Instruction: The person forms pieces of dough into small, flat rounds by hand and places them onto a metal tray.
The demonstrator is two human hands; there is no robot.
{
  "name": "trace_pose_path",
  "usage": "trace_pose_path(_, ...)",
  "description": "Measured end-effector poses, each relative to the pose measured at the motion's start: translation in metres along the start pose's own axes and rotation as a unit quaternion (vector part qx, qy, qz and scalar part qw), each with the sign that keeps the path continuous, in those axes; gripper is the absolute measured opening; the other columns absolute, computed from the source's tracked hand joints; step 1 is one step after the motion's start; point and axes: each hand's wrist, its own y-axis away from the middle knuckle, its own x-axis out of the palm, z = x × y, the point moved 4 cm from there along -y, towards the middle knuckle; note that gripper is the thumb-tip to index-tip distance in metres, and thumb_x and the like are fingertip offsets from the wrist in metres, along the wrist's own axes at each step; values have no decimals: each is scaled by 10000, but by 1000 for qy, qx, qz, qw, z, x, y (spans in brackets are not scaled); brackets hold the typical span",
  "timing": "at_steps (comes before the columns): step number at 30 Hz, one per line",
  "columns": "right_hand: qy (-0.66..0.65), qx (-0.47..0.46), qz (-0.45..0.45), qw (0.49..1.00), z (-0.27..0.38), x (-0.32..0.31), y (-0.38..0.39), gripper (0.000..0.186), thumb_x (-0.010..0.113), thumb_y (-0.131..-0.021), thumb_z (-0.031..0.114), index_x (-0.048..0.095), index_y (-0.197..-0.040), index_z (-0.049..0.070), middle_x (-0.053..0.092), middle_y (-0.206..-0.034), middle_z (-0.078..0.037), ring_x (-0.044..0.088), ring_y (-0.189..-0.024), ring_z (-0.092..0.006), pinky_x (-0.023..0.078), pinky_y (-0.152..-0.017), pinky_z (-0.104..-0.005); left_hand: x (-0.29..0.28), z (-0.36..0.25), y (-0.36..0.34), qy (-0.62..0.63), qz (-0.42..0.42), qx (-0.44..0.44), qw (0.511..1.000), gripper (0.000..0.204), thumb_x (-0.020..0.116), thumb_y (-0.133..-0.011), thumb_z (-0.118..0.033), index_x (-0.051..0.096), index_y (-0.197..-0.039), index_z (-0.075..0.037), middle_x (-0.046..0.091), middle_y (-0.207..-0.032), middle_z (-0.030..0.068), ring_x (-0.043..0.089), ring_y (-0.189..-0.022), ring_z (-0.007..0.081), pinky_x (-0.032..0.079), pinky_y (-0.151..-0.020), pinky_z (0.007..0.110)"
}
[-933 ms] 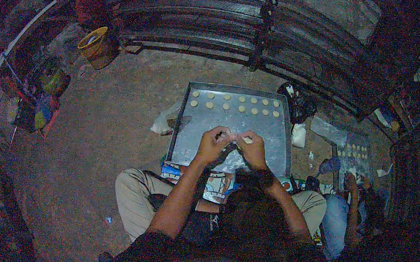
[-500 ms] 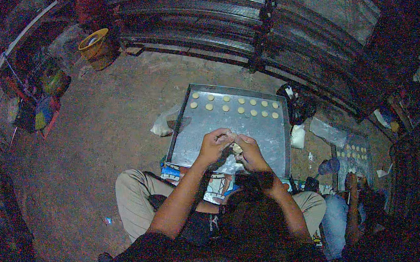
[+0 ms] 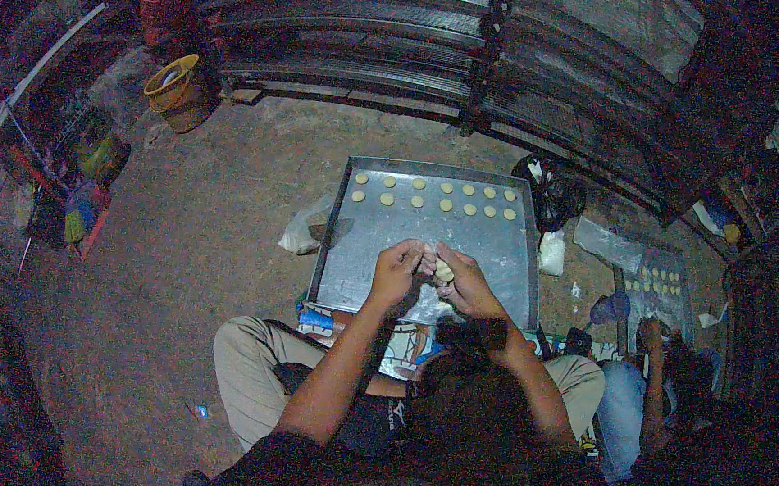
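Observation:
A shallow metal tray [image 3: 352, 257] lies in front of me, with two rows of small, pale dough rounds [image 3: 419, 184] along its far side. Over its near half, my right hand [image 3: 468, 285] is closed round a pale lump of dough [image 3: 444, 271]. Close beside it on the left, my left hand [image 3: 396, 272] has its fingers pinched together near the lump. Whatever those fingertips hold is too small to make out. White powder dusts the tray's surface below the hands.
Plastic bags [image 3: 305, 230] flank the tray. At right, a person's hand [image 3: 651, 332] works at another tray [image 3: 656, 302] with dough rounds. Dark metal racks [image 3: 358, 51] stand at the back, a yellow bucket [image 3: 176, 93] at back left. Patterned cloth [image 3: 400, 357] lies under the tray's near edge.
My hands have parted slightly at the fingertips. More of the dough lump shows in my right hand. The rows on the tray look the same.

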Motion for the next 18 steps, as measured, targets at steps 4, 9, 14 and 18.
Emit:
trace_pose_path(4, 17, 22, -29, 999, 3, -7, 1, 388, 631, -933, 478, 627, -1029, 102, 619, -829, 29, 503, -620, -68, 346, -462, -222, -7, -4, -2, -197, -50, 69, 977, 163, 643, -946, -164, 665, -982, -6, 680, -809, 73, 645, -743, 145, 522, -652, 299)
trace_pose_path(9, 24, 15, -53, 998, 7, -7, 4, 382, 661, -908, 494, 613, -919, 115, 567, -776, 32, 477, -615, -74, 337, -463, -227, -4, -23, 3, -396, -85, 139, 904, 196, 714, -878, -197, 704, -888, -1, 686, -781, 124, 664, -703, 206, 515, -654, 343)
trace_pose_path(14, 41, 13, -90, 995, 3, -12, 1, 385, 675, -896, 498, 590, -864, 124, 531, -739, 34, 460, -588, -80, 345, -466, -243, -1, -18, 6, -455, -85, 196, 864, 217, 646, -909, -199, 711, -897, 8, 692, -783, 154, 676, -679, 267, 520, -658, 360)
trace_pose_path(18, 47, 24, -131, 990, -1, -20, -4, 403, 680, -887, 511, 580, -854, 122, 529, -724, 30, 456, -564, -89, 354, -469, -250, -18, 14, -5, -265, -82, 54, 959, 283, 562, -983, -244, 672, -880, -4, 664, -691, 93, 653, -622, 162, 509, -619, 301)
